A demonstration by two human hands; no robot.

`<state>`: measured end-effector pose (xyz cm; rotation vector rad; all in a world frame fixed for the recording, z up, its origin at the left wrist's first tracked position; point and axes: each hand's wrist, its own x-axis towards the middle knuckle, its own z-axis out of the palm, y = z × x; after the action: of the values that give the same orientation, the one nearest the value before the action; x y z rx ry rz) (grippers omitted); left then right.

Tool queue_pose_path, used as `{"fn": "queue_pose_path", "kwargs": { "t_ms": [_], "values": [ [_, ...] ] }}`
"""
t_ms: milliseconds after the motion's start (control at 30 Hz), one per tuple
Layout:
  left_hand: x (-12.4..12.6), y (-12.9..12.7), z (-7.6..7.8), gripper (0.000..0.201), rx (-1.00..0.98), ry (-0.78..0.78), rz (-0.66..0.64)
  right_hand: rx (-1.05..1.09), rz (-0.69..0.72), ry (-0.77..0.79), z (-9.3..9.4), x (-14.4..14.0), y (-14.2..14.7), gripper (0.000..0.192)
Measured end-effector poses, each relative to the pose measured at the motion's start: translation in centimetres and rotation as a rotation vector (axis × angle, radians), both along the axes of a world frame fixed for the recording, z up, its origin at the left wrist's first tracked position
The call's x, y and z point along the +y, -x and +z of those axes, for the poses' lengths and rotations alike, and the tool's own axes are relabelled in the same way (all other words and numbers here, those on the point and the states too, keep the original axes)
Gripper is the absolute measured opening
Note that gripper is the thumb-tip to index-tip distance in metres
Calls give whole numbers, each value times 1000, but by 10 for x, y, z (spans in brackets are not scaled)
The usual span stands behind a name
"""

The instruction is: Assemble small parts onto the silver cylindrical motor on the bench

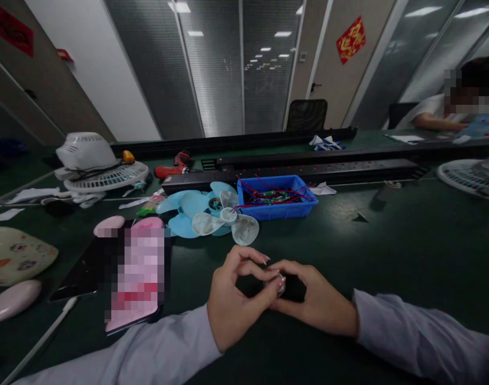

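Both hands meet over the dark green table. My left hand (pixel 234 305) is closed, pinching a small round silvery piece (pixel 282 289) between thumb and fingers; most of the piece is hidden. On its other side my right hand (pixel 320 302) is closed too, its fingertips and thumb at the same piece. Beyond the hands lie light blue fan blades (pixel 184 222) and a pale translucent fan blade (pixel 245 231). Just behind stands a blue bin (pixel 274 211) holding green circuit boards with red and dark wires.
At left are a pink-screened phone (pixel 142 272), a dark tablet (pixel 82 267), a white cable (pixel 44 337) and a floral object (pixel 17 256). White fan parts (pixel 106 176), a red power drill (pixel 174 168) and long black rails (pixel 308 168) lie farther back. A person (pixel 437 109) sits at far right.
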<state>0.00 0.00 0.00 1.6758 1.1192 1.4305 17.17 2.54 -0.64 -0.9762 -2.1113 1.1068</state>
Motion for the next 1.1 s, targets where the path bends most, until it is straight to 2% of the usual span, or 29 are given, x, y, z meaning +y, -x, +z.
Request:
{"fn": "queue_pose_path", "kwargs": {
  "t_ms": [100,200,267,400,467,533,667,767,833,900,967,1100],
  "values": [
    [-1,5,5,39,-70,-90,32,-21,-4,20,3,0,0,34],
    [-6,25,5,43,-95,-179,112,-41,-7,62,6,1,-1,34],
    [-11,45,0,42,27,-147,169,-45,-15,81,7,3,-2,34],
    [-20,82,-16,35,452,133,98,-44,-39,65,7,5,-3,35],
    [-22,91,-21,37,549,181,69,-39,-44,59,7,6,-4,35],
    [-21,93,-23,40,591,161,69,-36,-41,61,6,7,-5,35],
    [-20,90,-22,45,591,147,97,-35,-35,65,7,7,-5,36],
    [-19,82,-21,40,515,138,175,-27,-45,66,9,7,-3,35],
    [-17,70,-20,35,412,53,257,-16,-47,65,9,7,-2,34],
    [-12,53,-16,32,302,-97,319,-6,-43,61,9,7,-2,35],
    [-7,33,-10,29,248,-196,305,7,-40,49,8,6,-1,34],
    [2,5,4,33,272,-112,185,39,-33,14,6,6,-2,30]
  ]
}}
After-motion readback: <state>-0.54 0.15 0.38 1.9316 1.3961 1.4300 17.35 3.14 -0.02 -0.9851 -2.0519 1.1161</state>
